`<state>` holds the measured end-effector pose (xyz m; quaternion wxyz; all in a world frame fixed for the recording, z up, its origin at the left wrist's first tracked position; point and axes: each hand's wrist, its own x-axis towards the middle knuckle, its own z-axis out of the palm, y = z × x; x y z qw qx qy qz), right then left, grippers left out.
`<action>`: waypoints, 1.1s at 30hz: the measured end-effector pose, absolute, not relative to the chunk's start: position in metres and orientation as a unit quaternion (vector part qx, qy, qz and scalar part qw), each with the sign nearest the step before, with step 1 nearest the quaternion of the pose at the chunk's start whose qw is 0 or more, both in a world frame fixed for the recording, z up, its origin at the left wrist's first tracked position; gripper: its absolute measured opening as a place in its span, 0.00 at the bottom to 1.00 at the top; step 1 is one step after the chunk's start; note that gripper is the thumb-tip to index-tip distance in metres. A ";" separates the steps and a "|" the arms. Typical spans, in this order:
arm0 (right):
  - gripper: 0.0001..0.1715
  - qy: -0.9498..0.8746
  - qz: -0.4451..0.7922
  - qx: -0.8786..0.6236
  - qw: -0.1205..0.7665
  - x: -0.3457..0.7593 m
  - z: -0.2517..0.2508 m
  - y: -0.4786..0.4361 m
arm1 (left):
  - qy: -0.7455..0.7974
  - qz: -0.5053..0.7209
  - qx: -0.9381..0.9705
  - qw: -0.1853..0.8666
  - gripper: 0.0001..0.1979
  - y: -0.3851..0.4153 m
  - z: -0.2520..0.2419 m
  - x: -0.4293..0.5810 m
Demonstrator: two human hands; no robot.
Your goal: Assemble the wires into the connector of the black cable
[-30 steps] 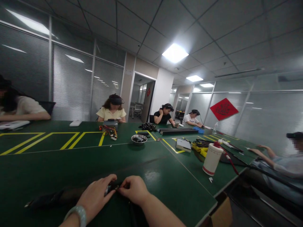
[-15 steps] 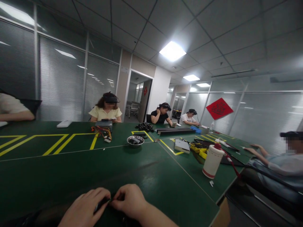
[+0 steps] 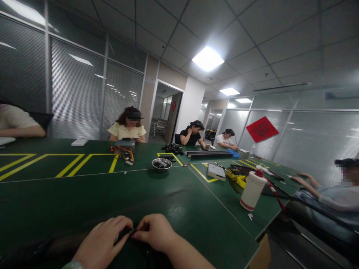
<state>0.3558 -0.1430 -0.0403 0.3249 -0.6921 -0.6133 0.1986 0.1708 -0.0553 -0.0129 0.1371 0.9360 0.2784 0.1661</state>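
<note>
Near the table's front edge, my left hand (image 3: 105, 239) is closed around a small dark object (image 3: 121, 236), of which only a black strip shows between thumb and fingers. My right hand (image 3: 157, 233) is pinched, its fingertips almost touching the left ones at the end of that object. What the right fingers grip is too small and dark to name. Dark material (image 3: 154, 259) lies under the hands, partly hidden by the right wrist, and a long dark shape (image 3: 42, 244) stretches to the left.
On the green table (image 3: 84, 201) stand a metal bowl (image 3: 162, 164) with dark pieces, a power supply with coloured cables (image 3: 125, 149), a grey box (image 3: 216, 172) and a white bottle (image 3: 253, 190) with a red strap. Black bars (image 3: 209, 154) lie farther back. Several people sit around.
The view has shifted slightly. My hands stay together at the dark object, the right fingers still pinched close to the left, and a watch edge now shows at my left wrist.
</note>
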 end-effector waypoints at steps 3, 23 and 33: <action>0.15 -0.613 0.208 -0.690 0.325 0.356 -0.037 -0.146 | 0.280 0.163 0.935 0.144 0.11 -0.056 -0.013 0.170; 0.10 -0.595 0.207 -0.705 0.326 0.350 -0.030 -0.150 | 0.283 0.164 0.931 0.161 0.11 -0.059 -0.010 0.167; 0.08 -0.569 0.183 -0.729 0.334 0.343 -0.028 -0.151 | 0.278 0.168 0.935 0.144 0.11 -0.056 -0.015 0.168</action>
